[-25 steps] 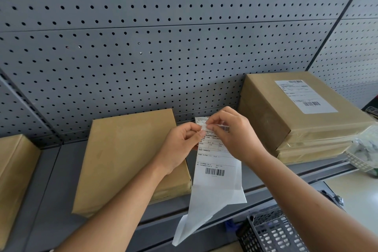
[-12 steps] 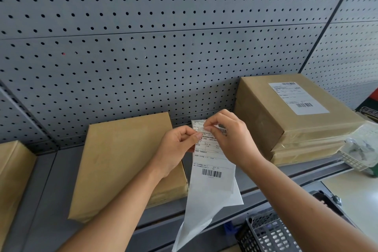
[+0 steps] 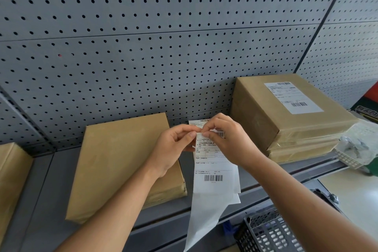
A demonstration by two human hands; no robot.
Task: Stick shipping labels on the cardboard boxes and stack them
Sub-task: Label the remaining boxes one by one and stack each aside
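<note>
Two hands, one label, one bare box; peel step, judged approx. midway through the task.

1. Long white paper shipping label (image 3: 212,170) w/ black barcodes. Held in the air in front of the grey metal shelf (image 3: 51,190), between the boxes. Long axis hangs roughly straight down. Plain white backing sheet (image 3: 204,219) trails below it, past the shelf lip.

2. Left hand (image 3: 173,145). Thumb & forefinger pinch the label's top-left corner; other fingers curled in.

3. Right hand (image 3: 229,141). Thumb & fingers pinch the top edge just beside the left; the two sets of fingertips nearly touch. Can't tell which layer each one has.

4. Flat brown cardboard box (image 3: 122,165), no label on top. Lies on the shelf, left of the hanging label, partly behind the left hand & wrist. Long axis runs from shelf front back to the grey perforated pegboard wall (image 3: 163,47), far end leaning slightly right.

5. Stack of brown cardboard boxes (image 3: 286,127), right of the hands, against the wall. Top one carries a stuck-on white label (image 3: 292,97).

6. Black wire basket (image 3: 270,233), bottom right, below the shelf.

Key relation: bare box sits left of the label, nearer the left hand. Label long axis is upright, box top flat, so once peeled the label prob. needs carrying left & laying down along the box's length.
</note>
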